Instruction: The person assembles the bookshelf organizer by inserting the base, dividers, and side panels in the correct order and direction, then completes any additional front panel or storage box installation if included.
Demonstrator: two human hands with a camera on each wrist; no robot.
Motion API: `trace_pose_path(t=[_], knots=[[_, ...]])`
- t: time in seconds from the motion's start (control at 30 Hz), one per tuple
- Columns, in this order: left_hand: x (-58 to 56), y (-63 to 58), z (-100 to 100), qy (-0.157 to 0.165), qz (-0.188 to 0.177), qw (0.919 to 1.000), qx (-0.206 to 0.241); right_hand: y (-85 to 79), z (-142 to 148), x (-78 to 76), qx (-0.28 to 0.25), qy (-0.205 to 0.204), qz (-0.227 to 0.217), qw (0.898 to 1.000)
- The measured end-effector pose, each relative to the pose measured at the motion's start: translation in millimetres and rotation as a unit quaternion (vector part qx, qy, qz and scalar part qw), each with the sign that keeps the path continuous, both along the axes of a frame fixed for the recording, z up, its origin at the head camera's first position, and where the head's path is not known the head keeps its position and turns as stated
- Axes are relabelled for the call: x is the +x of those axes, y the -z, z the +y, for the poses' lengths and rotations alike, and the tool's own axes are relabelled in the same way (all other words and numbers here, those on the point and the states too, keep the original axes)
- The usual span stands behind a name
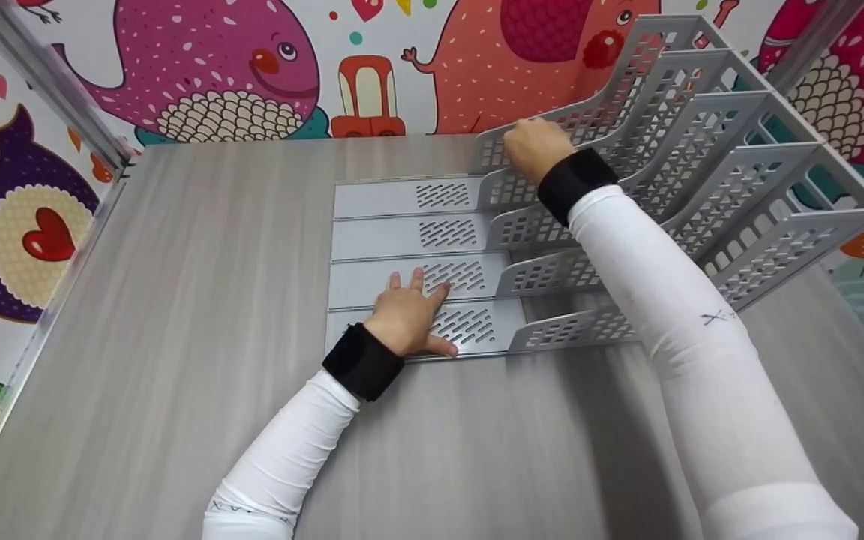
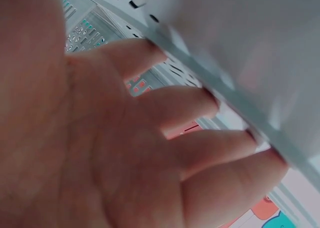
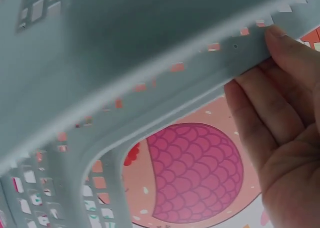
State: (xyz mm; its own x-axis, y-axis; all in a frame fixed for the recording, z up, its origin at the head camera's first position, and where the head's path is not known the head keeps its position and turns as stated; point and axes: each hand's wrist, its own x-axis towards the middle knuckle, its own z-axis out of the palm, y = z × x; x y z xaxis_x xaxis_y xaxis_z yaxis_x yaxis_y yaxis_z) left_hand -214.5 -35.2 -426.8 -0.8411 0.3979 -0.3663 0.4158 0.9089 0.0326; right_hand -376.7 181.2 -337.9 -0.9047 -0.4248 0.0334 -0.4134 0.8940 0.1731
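Observation:
A grey plastic file organizer (image 1: 766, 112) with several perforated dividers stands at the right, turned at an angle. From its open front, flat slotted base panels (image 1: 368, 238) reach left across the table. My left hand (image 1: 406, 319) rests on the nearer panels with its fingers spread. In the left wrist view, the fingertips of this left hand (image 2: 150, 143) touch the grey plastic. At the far side, my right hand (image 1: 538, 146) pinches the low front part of a divider. The right wrist view has the right hand (image 3: 285, 108) with its thumb on the divider (image 3: 200, 63) and fingers beneath its edge.
The organizer stands on a grey wood-grain table (image 1: 214, 300). Behind it rises a wall (image 1: 394, 37) with cartoon animals, and another patterned wall (image 1: 27, 187) borders the left. A metal frame post (image 1: 49, 75) stands at the back left corner.

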Motion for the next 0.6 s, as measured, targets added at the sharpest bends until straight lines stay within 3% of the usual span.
trace_pose_path(t=[0.23,0.33,0.47,0.6], knots=[[1.2,0.4,2,0.0,0.002,1.0,-0.004,-22.4,1,-9.0,-0.029,0.042,-0.094,0.994],[1.3,0.0,3,-0.002,-0.001,1.0,-0.001,-30.5,4,-20.2,-0.043,0.066,-0.105,0.991],[0.9,-1.5,2,-0.002,-0.004,1.0,-0.007,-29.4,8,-28.5,-0.034,0.102,-0.147,0.983],[-0.1,-2.6,1,-0.002,-0.008,0.9998,-0.016,-22.7,8,-22.3,-0.037,0.129,-0.196,0.971]])
